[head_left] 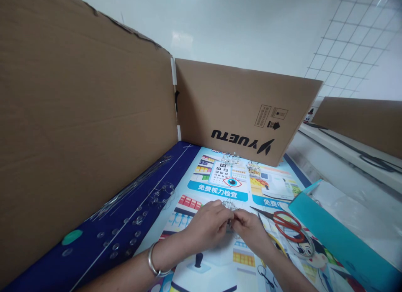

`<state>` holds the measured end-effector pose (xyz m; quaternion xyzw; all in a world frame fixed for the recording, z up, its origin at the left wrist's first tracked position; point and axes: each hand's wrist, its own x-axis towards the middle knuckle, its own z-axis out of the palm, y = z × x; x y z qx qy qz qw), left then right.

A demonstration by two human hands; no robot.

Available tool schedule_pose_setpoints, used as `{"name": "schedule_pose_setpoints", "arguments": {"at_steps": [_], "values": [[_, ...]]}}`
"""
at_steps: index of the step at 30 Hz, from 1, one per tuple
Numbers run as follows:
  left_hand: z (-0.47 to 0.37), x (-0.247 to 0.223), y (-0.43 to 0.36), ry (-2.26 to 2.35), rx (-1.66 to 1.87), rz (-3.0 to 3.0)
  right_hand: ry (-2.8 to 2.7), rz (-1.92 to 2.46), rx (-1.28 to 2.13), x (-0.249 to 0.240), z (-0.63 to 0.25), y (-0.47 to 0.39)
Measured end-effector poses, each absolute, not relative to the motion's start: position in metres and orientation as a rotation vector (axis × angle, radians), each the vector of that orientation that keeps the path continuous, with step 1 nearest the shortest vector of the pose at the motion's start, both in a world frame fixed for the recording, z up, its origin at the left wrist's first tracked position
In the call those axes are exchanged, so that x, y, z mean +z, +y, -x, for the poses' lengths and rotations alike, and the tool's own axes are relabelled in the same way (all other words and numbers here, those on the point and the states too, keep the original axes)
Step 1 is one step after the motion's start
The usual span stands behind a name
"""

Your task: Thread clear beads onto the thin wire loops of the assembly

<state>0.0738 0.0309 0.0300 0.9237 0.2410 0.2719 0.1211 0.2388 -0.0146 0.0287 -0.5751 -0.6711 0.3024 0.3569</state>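
Near the middle of the table my left hand (211,223) and my right hand (250,227) meet, fingertips pinched together. Between them is a small cluster of clear beads and thin wire (229,205), partly hidden by the fingers. A metal bangle (151,260) circles my left wrist. Just right of my right hand lie red-handled scissors (290,227), blades pointing left. A coil of wire (309,249) sits beside them, and a yellow-handled tool (278,243) is partly covered by my right forearm.
Loose clear beads (115,246), a green disc (72,237) and thin wire lengths (132,183) lie on the left. Two beaded wire clusters (230,159) (253,168) are farther back. Cardboard panels (220,103) wall the left and back; a teal box (342,242) stands right.
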Motion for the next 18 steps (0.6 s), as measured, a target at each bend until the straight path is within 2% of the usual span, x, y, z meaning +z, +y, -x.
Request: {"name": "schedule_pose_setpoints", "arguments": {"at_steps": [4, 12, 18], "values": [[-0.0746, 0.0318, 0.0319, 0.677, 0.839, -2.626, -1.689, 1.546, 0.74, 0.0255, -0.2365, -0.0148], [-0.0752, 0.0368, 0.0318, 0.703, 0.883, -2.51, -1.581, 1.464, 0.923, 0.0239, -0.2395, -0.0158], [-0.0756, 0.0383, 0.0307, 0.713, 0.861, -2.525, -1.264, 1.345, 1.305, 0.0241, -0.2378, -0.0176]]}}
